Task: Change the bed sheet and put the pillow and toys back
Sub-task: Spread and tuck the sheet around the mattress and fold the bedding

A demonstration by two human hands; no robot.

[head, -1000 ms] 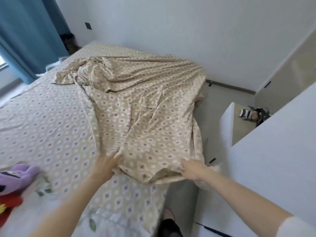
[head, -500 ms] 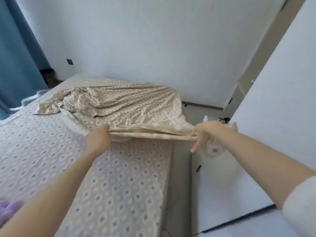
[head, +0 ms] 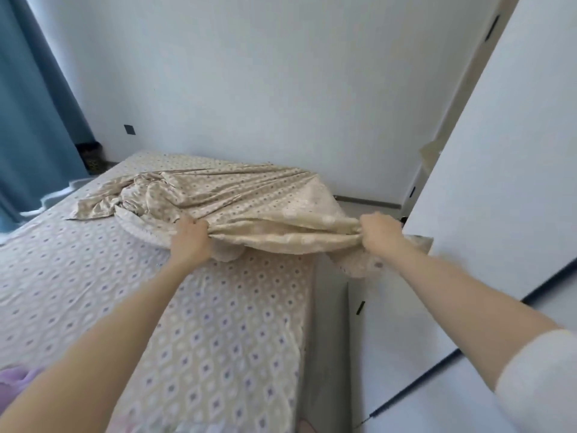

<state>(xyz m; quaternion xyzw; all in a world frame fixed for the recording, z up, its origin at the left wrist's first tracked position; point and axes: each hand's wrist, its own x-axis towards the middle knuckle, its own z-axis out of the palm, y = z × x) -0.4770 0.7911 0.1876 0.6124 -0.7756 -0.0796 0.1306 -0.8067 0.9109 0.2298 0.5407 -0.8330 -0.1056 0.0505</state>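
Head view: left hand (head: 190,242), right hand (head: 379,234) grip bunched bed sheet (head: 249,201) edge.

Beige patterned sheet (head: 249,198), bunched, lifted over bed (head: 93,276)

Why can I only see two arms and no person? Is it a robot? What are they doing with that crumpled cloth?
No robot here, just a person. A small camera sits on their head and looks forward and down, so you see what they see: their own two arms reaching out. The left hand and right hand each have a grip on the near edge of a beige sheet, fingers curled round the bunched cloth, holding it up above the bed. The rest of the sheet lies crumpled farther back. The bed has a paler patterned cover. A bit of a purple toy peeks in at the bottom left corner. A blue curtain hangs on the left, a white cupboard stands on the right.
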